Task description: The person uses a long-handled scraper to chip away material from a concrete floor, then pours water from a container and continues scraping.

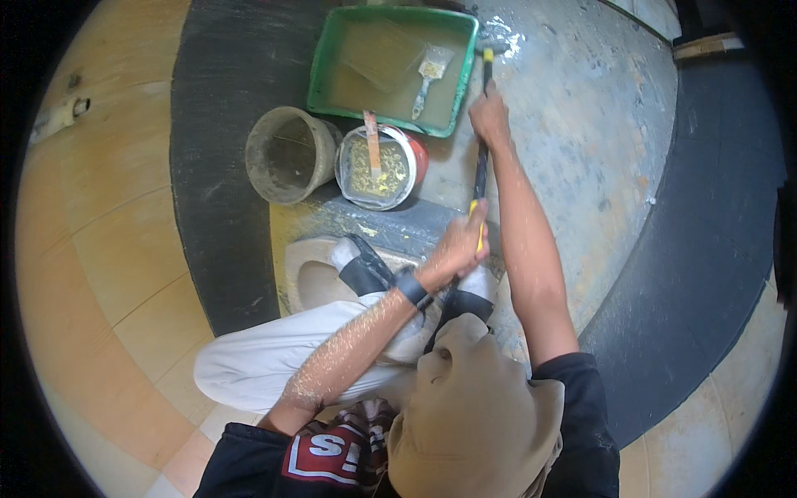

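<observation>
A long-handled tool [481, 170] with a black and yellow handle runs away from me over the grey floor. My left hand [458, 247] is closed round its near end, by a yellow band. Farther up the handle, my right hand [490, 118] is wrapped round it just below the head. The dark head touches or hovers over a wet, shiny patch beside the green tub [310, 76]; I cannot tell its exact kind. Murky liquid fills the tub, with a flat sheet and a paintbrush [430, 76] in it.
Left of the tool stand a dirty grey bucket [264, 178] and a red and white bucket [415, 162] holding flecked liquid and a flat stick [372, 145]. A squat toilet [296, 266] lies under my legs. A pipe stub [62, 119] sticks out of the tiled left wall.
</observation>
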The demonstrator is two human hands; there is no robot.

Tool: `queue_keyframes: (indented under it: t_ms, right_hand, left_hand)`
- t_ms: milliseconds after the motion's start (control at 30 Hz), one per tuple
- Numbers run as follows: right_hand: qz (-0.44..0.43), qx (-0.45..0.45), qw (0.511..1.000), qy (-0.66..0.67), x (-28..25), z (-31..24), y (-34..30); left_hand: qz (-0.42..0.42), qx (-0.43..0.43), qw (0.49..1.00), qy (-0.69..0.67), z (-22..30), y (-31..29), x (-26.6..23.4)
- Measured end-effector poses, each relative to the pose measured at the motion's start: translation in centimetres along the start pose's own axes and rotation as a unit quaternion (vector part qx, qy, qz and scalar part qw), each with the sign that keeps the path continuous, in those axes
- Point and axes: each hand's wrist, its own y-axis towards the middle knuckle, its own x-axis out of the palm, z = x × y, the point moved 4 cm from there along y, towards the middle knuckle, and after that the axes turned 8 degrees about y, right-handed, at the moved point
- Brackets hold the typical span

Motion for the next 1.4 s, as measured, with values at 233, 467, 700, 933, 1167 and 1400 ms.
queue_keyframes:
  t_ms: [233, 467, 700, 933, 1167, 1400]
  right_hand:
    - [-0.023, 0.031, 0.999, -0.011, 5.5, 4.4, -15.2]
    - [0.025, -0.06, 0.998, -0.001, 1.0, 2.8, -0.3]
    - [0.038, -0.128, 0.988, -0.082, -0.2, 6.4, -1.9]
    - [0.001, -0.029, 0.999, -0.023, 3.2, 7.2, -8.3]
    - [-0.018, 0.023, 1.0, 0.012, -0.5, -0.2, -0.9]
    - [-0.04, 0.043, 0.996, -0.07, 0.0, 5.0, -9.6]
  left_hand:
    - [0.092, 0.116, 0.98, 0.132, -16.0, -5.5, 0.1]
    - [0.194, 0.237, 0.874, 0.379, 5.3, -7.3, -6.8]
    - [0.627, 0.471, 0.529, 0.325, 24.5, -29.0, -25.5]
    - [0.586, 0.423, 0.26, 0.641, 31.7, -38.7, -33.0]
    - [0.539, 0.282, 0.317, 0.727, 34.7, -41.0, -39.0]
    - [0.525, 0.21, 0.408, 0.717, 42.6, -41.7, -43.2]
